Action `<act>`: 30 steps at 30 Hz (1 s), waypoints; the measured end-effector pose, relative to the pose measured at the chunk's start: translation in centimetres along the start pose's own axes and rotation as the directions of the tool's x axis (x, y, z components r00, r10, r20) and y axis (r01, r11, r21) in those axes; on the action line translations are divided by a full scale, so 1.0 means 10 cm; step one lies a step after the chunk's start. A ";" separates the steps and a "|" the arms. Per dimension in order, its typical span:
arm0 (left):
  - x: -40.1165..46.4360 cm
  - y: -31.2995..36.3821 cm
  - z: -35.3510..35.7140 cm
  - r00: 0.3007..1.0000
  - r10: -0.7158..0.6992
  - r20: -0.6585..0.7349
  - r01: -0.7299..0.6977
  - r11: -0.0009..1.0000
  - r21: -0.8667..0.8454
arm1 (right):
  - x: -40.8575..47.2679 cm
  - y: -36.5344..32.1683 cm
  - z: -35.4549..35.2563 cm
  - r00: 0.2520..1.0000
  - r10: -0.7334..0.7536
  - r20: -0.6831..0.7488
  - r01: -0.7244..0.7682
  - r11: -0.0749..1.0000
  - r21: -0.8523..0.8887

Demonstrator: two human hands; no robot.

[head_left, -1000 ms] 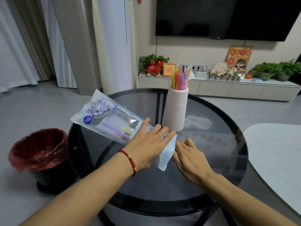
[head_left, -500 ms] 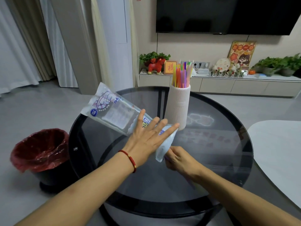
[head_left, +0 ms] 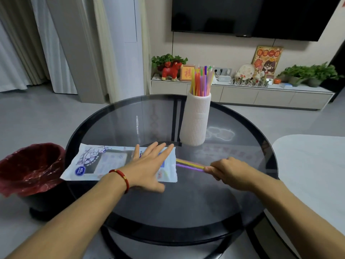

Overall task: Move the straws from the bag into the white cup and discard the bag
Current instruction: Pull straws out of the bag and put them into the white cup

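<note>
Right hand (head_left: 228,170): fingers curled together and clamped on the near ends of a few thin plastic straws, yellow and purple (head_left: 188,164). These straws lie almost level just above the tabletop, their far ends at or inside the open mouth of the bag; which of the two cannot be told.

Left hand (head_left: 149,165): palm down, fingers straight and spread apart, pressing the flat translucent plastic bag with blue print (head_left: 99,162) onto the table. It grips nothing. A red cord bracelet (head_left: 122,177) sits on that wrist.

The bag lies flat at the left side of the round dark glass table (head_left: 233,212), its open end facing right and its sealed end reaching past the table's left edge.

A tall white ribbed cup (head_left: 196,120) stands upright on the far part of the table, beyond the hands and apart from the bag. It holds an upright bundle of coloured straws (head_left: 202,81), yellow, orange, pink, purple and green.

On the floor left of the table, just beside the bag's sealed end, stands a dark waste bin lined with a red plastic liner (head_left: 29,169).
</note>
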State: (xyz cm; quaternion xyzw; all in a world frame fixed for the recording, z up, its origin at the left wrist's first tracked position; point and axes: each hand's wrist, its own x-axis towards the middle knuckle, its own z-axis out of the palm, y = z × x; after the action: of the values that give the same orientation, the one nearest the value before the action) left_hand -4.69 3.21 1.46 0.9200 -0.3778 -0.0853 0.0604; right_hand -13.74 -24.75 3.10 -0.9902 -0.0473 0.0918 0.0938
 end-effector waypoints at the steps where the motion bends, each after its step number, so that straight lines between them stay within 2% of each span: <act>1: 0.01 0.07 0.00 0.996 0.038 -0.075 -0.042 0.998 -0.049 | -0.02 -0.02 -0.07 0.999 -0.017 -0.028 0.012 0.989 -0.147; 3: 0.07 0.24 0.02 0.967 0.132 -0.219 -0.148 0.987 -0.060 | -0.08 -0.09 -0.20 0.992 -0.066 -0.108 0.026 0.940 -0.341; 6: 0.19 0.49 0.14 0.911 0.278 -0.304 -0.284 0.958 0.026 | -0.19 -0.28 -0.36 0.984 -0.111 -0.140 0.044 0.911 -0.410; 8: 0.25 0.58 0.18 0.927 0.223 -0.303 -0.249 0.967 -0.050 | -0.26 -0.39 -0.44 0.971 -0.135 -0.196 0.017 0.860 -0.509; 9: 0.28 0.61 0.18 0.940 0.170 -0.294 -0.212 0.970 -0.116 | -0.31 -0.41 -0.50 0.937 -0.183 -0.298 0.001 0.854 -0.520; 10: 0.30 0.61 0.18 0.954 0.111 -0.277 -0.168 0.967 -0.193 | -0.36 -0.41 -0.55 0.856 -0.266 -0.443 0.016 0.871 -0.491; 11: 0.32 0.61 0.16 0.962 0.049 -0.269 -0.129 0.949 -0.288 | -0.41 -0.38 -0.58 0.709 -0.367 -0.602 0.051 0.878 -0.476; 12: 0.34 0.61 0.14 0.963 -0.010 -0.271 -0.101 0.914 -0.393 | -0.45 -0.32 -0.57 0.502 -0.423 -0.754 0.080 0.891 -0.447; 13: 0.35 0.62 0.11 0.955 -0.054 -0.292 -0.101 0.864 -0.493 | -0.47 -0.30 -0.55 0.335 -0.385 -0.860 0.097 0.922 -0.375; 14: 0.34 0.63 0.08 0.943 -0.084 -0.321 -0.122 0.812 -0.571 | -0.46 -0.31 -0.51 0.286 -0.284 -0.915 0.129 0.958 -0.257; 15: 0.33 0.65 0.05 0.935 -0.097 -0.340 -0.146 0.769 -0.623 | -0.43 -0.33 -0.44 0.353 -0.143 -0.925 0.161 0.983 -0.090; 16: 0.31 0.68 0.03 0.936 -0.088 -0.342 -0.169 0.739 -0.652 | -0.36 -0.36 -0.38 0.495 -0.001 -0.869 0.166 0.982 0.093; 17: 0.30 0.72 0.02 0.944 -0.056 -0.326 -0.187 0.722 -0.667 | -0.28 -0.39 -0.30 0.663 0.116 -0.739 0.129 0.955 0.266; 18: 0.29 0.76 0.03 0.956 -0.010 -0.295 -0.200 0.713 -0.672 | -0.22 -0.41 -0.24 0.787 0.168 -0.594 0.087 0.923 0.376; 19: 0.29 0.80 0.04 0.966 0.039 -0.256 -0.208 0.708 -0.675 | -0.17 -0.42 -0.18 0.849 0.142 -0.509 0.106 0.898 0.427; 20: 0.29 0.84 0.06 0.972 0.076 -0.220 -0.208 0.706 -0.677 | -0.11 -0.41 -0.13 0.868 0.076 -0.490 0.162 0.891 0.424; 23: 0.33 0.82 0.08 0.969 0.118 -0.216 -0.231 0.737 -0.636 | -0.04 -0.40 -0.11 0.829 -0.047 -0.557 0.260 0.915 0.310; 26: 0.34 0.56 0.09 0.956 0.062 -0.287 -0.211 0.823 -0.527 | 0.00 -0.29 -0.14 0.812 -0.007 -0.583 0.189 0.949 0.252; 28: 0.34 0.36 0.11 0.935 -0.025 -0.353 -0.161 0.858 -0.488 | 0.04 -0.21 -0.12 0.842 0.022 -0.539 0.120 0.967 0.227; 30: 0.33 0.23 0.14 0.918 -0.085 -0.387 -0.100 0.896 -0.433 | 0.07 -0.16 -0.04 0.876 0.075 -0.477 0.074 0.955 0.286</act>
State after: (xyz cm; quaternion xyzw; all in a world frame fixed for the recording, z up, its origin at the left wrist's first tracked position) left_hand -4.21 -0.78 0.13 0.8782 -0.3316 0.0188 0.3442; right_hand -13.11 -23.23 3.67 -0.9564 -0.0078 -0.1520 0.2493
